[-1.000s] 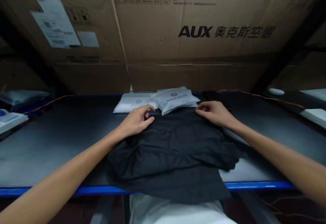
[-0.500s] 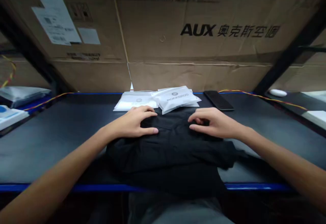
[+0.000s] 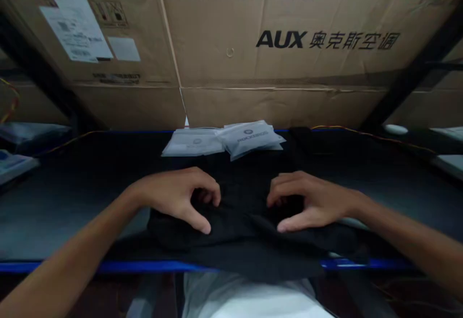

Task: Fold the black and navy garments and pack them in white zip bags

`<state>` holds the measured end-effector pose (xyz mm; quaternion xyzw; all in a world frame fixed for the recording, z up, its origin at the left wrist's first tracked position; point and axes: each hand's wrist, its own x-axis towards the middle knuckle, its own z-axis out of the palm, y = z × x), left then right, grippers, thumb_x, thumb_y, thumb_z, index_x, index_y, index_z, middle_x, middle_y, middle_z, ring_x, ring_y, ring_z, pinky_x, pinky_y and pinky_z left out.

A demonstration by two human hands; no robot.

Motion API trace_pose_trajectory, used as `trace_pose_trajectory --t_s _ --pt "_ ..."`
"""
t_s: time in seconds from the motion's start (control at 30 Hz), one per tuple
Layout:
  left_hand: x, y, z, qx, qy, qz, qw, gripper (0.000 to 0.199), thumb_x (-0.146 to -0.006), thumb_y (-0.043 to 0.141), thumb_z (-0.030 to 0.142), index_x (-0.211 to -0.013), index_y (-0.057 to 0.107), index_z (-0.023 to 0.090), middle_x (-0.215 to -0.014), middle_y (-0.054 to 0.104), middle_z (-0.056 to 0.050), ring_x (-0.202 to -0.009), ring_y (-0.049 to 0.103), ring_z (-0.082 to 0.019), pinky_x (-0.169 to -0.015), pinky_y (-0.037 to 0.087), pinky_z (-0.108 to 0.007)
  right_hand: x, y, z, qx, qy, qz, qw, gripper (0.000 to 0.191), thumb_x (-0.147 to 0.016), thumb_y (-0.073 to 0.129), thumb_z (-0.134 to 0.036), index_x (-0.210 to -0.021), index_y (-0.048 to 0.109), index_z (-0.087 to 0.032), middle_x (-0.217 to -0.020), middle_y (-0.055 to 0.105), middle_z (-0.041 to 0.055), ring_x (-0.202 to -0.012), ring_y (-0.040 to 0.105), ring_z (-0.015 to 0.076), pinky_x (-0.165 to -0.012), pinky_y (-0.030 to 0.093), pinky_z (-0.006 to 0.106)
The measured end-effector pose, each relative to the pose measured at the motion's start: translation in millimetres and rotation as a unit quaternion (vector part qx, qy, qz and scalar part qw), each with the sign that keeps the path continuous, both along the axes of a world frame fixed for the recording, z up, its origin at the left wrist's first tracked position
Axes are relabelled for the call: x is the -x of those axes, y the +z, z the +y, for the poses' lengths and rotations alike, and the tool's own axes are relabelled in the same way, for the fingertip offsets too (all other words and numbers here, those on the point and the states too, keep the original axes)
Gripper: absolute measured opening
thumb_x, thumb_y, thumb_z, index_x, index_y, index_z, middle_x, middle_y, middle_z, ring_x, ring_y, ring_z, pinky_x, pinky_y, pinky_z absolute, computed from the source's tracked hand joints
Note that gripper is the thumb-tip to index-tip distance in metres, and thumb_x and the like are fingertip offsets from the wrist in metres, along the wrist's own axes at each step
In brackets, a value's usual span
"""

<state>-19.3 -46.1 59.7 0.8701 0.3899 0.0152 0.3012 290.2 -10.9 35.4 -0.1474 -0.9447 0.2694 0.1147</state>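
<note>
A large tan cardboard carton [image 3: 275, 62] printed "AUX" is stood at the far side of a dark work table [image 3: 72, 202] with a blue near edge. One crumpled black cloth garment [image 3: 246, 255] is laid centrally at the near edge and overhangs it. At least two flat white plastic packets [image 3: 224, 140] are placed just beyond it, at the far side. Two bare hands are shown on the cloth: the left hand [image 3: 177, 197] and the right hand [image 3: 311, 202] are half-curled, thumbs held apart from fingers. Whether cloth is gripped cannot be told.
</note>
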Motion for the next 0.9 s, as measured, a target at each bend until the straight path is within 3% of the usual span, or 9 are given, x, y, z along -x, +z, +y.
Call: trace_pose_trajectory --t_s 0.17,0.23,0.3,0.37,0.43,0.5,0.53,0.7,0.9 --pt "5.4 12.8 -7.8 0.126 -0.037 -0.078 0.988 0.021 -0.073 0.080 0.027 -0.094 0.078 0.023 -0.082 0.073 -0.003 -0.074 0.066 -0.018 -0.070 0.052 -0.026 3.1 -0.6 -9.4 0.037 0.025 -0.024 0.999 0.044 -0.078 0.077 -0.057 -0.096 0.075 -0.016 -0.081 0.067 0.0041 -0.071 0.061 0.0149 -0.067 0.048 0.025" --pt "9.6 20.7 -11.6 0.202 -0.086 -0.089 0.972 0.027 -0.072 0.082 0.027 -0.099 0.081 0.026 -0.086 0.077 -0.006 -0.077 0.071 -0.021 -0.074 0.055 -0.028 4.0 -2.9 -8.8 0.060 0.030 -0.033 0.997 0.047 -0.079 0.076 -0.058 -0.096 0.075 -0.015 -0.082 0.069 0.0052 -0.071 0.062 0.0150 -0.066 0.048 0.025" --pt "15.8 27.2 -12.5 0.228 -0.102 -0.074 0.966 0.032 -0.073 0.082 0.033 -0.104 0.081 0.029 -0.090 0.079 -0.007 -0.081 0.073 -0.024 -0.077 0.055 -0.029 4.7 -5.2 -6.9 0.082 0.029 -0.031 0.996 0.044 -0.081 0.075 -0.055 -0.097 0.075 -0.014 -0.083 0.070 0.0056 -0.071 0.062 0.0150 -0.065 0.049 0.025" --pt "24.5 29.4 -8.4 0.165 -0.038 -0.048 0.984 0.028 -0.077 0.078 0.040 -0.101 0.081 0.028 -0.088 0.078 -0.006 -0.080 0.072 -0.023 -0.074 0.054 -0.029 5.0 -6.4 -4.7 0.087 0.024 -0.019 0.996 0.036 -0.086 0.072 -0.048 -0.098 0.075 -0.013 -0.083 0.069 0.0056 -0.072 0.063 0.0144 -0.065 0.049 0.024" --pt "35.8 26.0 0.8 0.046 0.077 -0.005 0.996 0.024 -0.080 0.072 0.046 -0.085 0.078 0.024 -0.078 0.074 -0.004 -0.072 0.067 -0.020 -0.065 0.050 -0.026 4.7 -6.5 -3.0 0.062 0.008 -0.004 0.998 0.030 -0.089 0.070 -0.041 -0.098 0.074 -0.013 -0.083 0.069 0.0054 -0.072 0.063 0.0142 -0.066 0.050 0.024" --pt "47.9 18.3 12.8 -0.044 0.170 0.048 0.983 0.033 -0.079 0.070 0.051 -0.067 0.068 0.021 -0.064 0.064 -0.001 -0.060 0.057 -0.017 -0.054 0.040 -0.024 3.9 -5.9 -2.0 0.037 -0.008 0.005 0.999 0.026 -0.090 0.069 -0.038 -0.098 0.073 -0.014 -0.085 0.069 0.0057 -0.073 0.063 0.0143 -0.066 0.050 0.024" --pt "53.5 13.8 18.6 -0.053 0.194 0.070 0.977 0.036 -0.077 0.070 0.054 -0.063 0.064 0.020 -0.061 0.061 0.000 -0.057 0.054 -0.016 -0.052 0.037 -0.024 3.5 -5.6 -1.7 0.026 -0.013 0.008 1.000 0.025 -0.090 0.069 -0.038 -0.098 0.073 -0.014 -0.085 0.069 0.0058 -0.073 0.063 0.0144 -0.067 0.050 0.024" --pt "65.9 -1.5 34.2 -0.026 0.220 0.080 0.972 0.034 -0.071 0.072 0.054 -0.069 0.065 0.021 -0.064 0.060 0.001 -0.061 0.054 -0.016 -0.054 0.037 -0.023 3.7 -7.5 -1.3 0.003 0.004 -0.019 1.000 0.023 -0.091 0.067 -0.034 -0.097 0.073 -0.013 -0.084 0.069 0.0062 -0.074 0.063 0.0149 -0.068 0.050 0.025" --pt "64.7 7.2 29.9 0.010 0.180 0.022 0.983 0.032 -0.078 0.066 0.051 -0.072 0.064 0.019 -0.066 0.057 0.001 -0.064 0.051 -0.015 -0.058 0.039 -0.022 4.9 -9.5 -1.6 0.008 0.004 -0.030 1.000 0.022 -0.091 0.067 -0.033 -0.097 0.073 -0.013 -0.084 0.068 0.0062 -0.074 0.064 0.0153 -0.067 0.050 0.025"
